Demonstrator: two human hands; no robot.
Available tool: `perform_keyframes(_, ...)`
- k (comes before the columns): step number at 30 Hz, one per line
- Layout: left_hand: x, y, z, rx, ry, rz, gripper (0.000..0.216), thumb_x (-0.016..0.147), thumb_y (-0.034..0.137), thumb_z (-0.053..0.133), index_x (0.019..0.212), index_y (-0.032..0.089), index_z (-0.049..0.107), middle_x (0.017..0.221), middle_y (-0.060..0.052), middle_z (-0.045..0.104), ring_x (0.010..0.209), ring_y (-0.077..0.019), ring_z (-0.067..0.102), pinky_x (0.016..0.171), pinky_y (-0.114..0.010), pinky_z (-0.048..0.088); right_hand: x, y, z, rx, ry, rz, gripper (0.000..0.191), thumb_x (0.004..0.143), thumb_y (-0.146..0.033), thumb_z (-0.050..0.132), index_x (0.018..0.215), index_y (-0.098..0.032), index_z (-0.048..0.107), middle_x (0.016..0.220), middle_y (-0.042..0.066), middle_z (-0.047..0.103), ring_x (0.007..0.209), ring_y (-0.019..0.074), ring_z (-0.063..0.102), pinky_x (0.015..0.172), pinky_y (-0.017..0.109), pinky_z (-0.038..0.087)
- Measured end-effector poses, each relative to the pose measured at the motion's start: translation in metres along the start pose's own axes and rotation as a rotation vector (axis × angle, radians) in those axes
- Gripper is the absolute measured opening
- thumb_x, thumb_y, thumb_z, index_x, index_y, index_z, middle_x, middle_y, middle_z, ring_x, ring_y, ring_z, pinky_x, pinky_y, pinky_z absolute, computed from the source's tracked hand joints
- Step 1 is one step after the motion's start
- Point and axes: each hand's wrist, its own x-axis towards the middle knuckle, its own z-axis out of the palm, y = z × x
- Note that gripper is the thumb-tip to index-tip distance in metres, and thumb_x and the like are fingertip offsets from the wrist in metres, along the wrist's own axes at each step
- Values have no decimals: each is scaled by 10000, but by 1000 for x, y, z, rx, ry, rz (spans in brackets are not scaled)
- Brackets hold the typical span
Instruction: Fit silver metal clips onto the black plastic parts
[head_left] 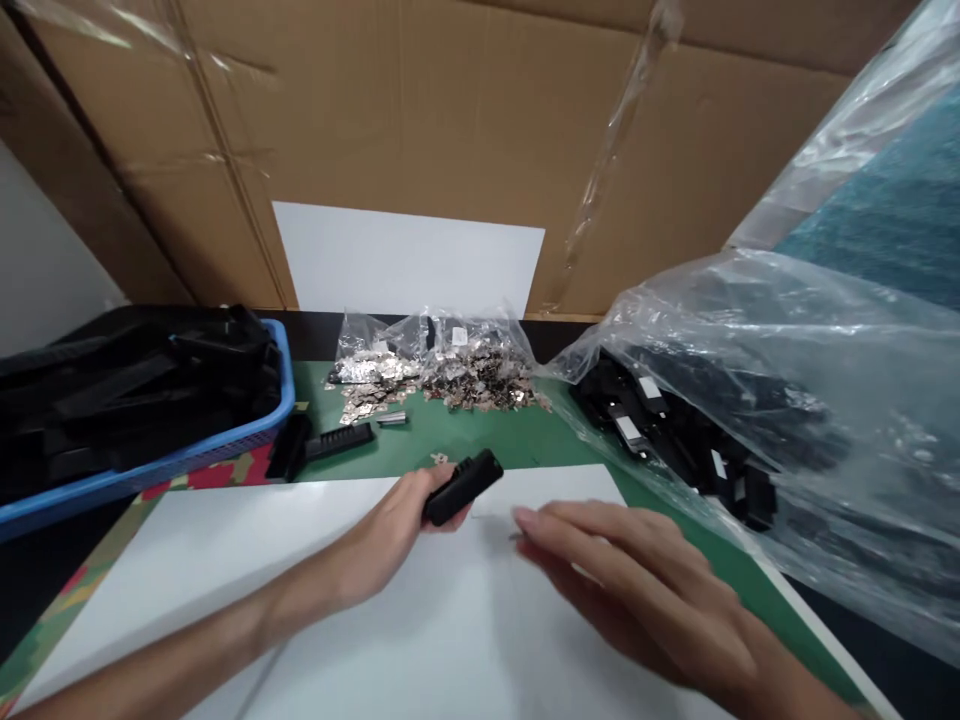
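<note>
My left hand (394, 530) is closed round a short black plastic part (463, 486), holding it just above the white sheet (420, 640). My right hand (630, 585) lies to its right over the sheet, palm down, fingers stretched out and together, pointing left toward the part. Something small and thin seems to sit at its fingertips, too blurred to name. Behind the hands lies a pile of small shiny metal pieces (480, 380), partly in clear bags.
A blue basket (281, 385) full of black parts stands at the left, with loose black parts (319, 442) beside it. At the right a large clear plastic bag (787, 400) holds several black parts. Cardboard (480, 120) walls the back. A green mat (540, 440) lies under the sheet.
</note>
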Motion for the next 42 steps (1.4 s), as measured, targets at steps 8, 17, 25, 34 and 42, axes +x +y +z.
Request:
perform_keyframes(8, -2, 24, 5, 248, -8, 13, 615, 1088, 486, 164, 683, 204, 531, 623, 11, 500, 618, -142, 520, 620, -239, 472, 1, 26, 21, 65, 78, 67, 545, 977, -81, 659, 1460, -320, 583, 1062, 30, 749, 861, 153, 734, 736, 240, 619)
perform_keyframes(17, -8, -14, 6, 818, 54, 416, 377, 1053, 344, 400, 1244, 130, 645, 1085, -142, 748, 992, -265, 698, 876, -386, 568, 2, 16, 21, 52, 41, 71, 471, 968, -118, 684, 1396, -310, 650, 1067, 59, 686, 790, 154, 636, 709, 291, 582)
perform_keyframes(25, 1, -7, 0, 693, 13, 379, 384, 1054, 418, 388, 1108, 152, 660, 891, -60, 710, 788, -186, 657, 768, -303, 542, -3, 14, 40, 100, 74, 55, 529, 972, -135, 694, 1469, -267, 571, 1032, 58, 662, 808, 152, 644, 721, 276, 578)
perform_keyframes(34, -5, -6, 0, 769, 1, 342, 362, 1027, 340, 385, 1177, 129, 638, 1047, -113, 722, 942, -220, 670, 803, -307, 544, 13, 5, 39, 329, 100, 168, 247, 935, -192, 755, 1168, -275, 756, 960, 41, 633, 716, 124, 601, 572, 231, 533)
perform_keyframes(42, -2, -12, -2, 910, -85, 366, 488, 1068, 369, 318, 1294, 49, 610, 1083, -191, 725, 957, -292, 678, 849, -402, 533, 13, 6, 45, 301, 146, 145, 309, 901, -85, 758, 1172, -234, 756, 977, 46, 617, 705, 110, 583, 590, 229, 533)
